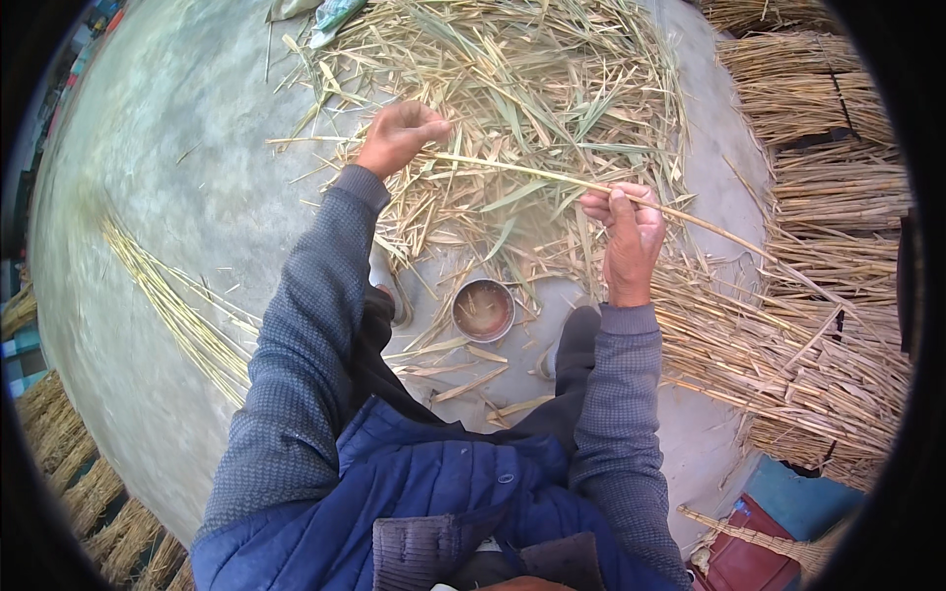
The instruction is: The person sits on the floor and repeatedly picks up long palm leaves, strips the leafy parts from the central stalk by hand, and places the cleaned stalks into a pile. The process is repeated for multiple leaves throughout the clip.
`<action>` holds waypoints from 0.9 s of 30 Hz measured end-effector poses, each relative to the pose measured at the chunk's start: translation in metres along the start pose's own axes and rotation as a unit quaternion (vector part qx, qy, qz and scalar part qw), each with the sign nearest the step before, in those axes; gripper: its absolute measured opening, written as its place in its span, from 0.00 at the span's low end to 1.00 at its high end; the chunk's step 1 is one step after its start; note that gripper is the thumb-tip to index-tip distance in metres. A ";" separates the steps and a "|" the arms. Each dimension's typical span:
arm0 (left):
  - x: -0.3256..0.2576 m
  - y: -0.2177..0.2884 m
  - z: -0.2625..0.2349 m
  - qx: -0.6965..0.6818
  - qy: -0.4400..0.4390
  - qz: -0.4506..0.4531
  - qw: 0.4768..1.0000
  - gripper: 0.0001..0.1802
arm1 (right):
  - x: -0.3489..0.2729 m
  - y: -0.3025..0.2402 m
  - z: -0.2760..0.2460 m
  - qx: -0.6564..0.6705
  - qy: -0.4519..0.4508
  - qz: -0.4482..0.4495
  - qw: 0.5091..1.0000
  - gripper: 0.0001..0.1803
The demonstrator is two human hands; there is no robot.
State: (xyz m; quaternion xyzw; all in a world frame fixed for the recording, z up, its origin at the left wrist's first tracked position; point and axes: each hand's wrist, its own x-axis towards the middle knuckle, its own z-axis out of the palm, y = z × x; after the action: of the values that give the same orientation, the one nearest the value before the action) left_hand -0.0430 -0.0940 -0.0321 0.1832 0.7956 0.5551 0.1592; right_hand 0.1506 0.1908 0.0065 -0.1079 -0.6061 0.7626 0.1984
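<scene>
Reed stalk [552, 179], long and pale, runs between both hands above the concrete floor [177, 197]. The left hand [397, 136] has its fingers [426, 126] curled shut around the thinner end of the stalk; the right hand [626, 231] pinches the same stalk farther along, thumb and forefinger closed on it with the remaining fingers folded under. Past the right fingers the stalk carries on down and to the right, its far end resting among the bundled reeds [828, 325] stacked there.

Beyond both sets of fingers lies a loose heap of stripped leaves and husks [512, 89]. Below the right fingers, nearer the person's knees, stands a small round metal tin [483, 309] with a little dark residue inside. Well to the left of the left fingers a thin row of cleaned yellow stems [177, 315] lies on the floor.

The stalk looks dry and stiff, so my judgement is that a sharp pull or bend between the two grips could snap it. Its leaf edges and splintered sheath may also cut bare fingers sliding along it. The free end, lying in the bundles, could catch on them and jerk the stalk loose. The tin sits close to the feet and could be tipped by a shifted shoe.
</scene>
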 end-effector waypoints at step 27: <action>0.003 0.003 -0.014 -0.169 -0.032 -0.041 0.984 0.12 | 0.001 0.000 0.006 0.057 -0.051 -0.040 0.996 0.07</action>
State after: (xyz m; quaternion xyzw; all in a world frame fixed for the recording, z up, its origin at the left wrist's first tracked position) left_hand -0.0512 -0.1033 -0.0248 0.1389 0.6912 0.6688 0.2358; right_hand 0.1477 0.1859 0.0077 -0.0332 -0.5749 0.7917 0.2038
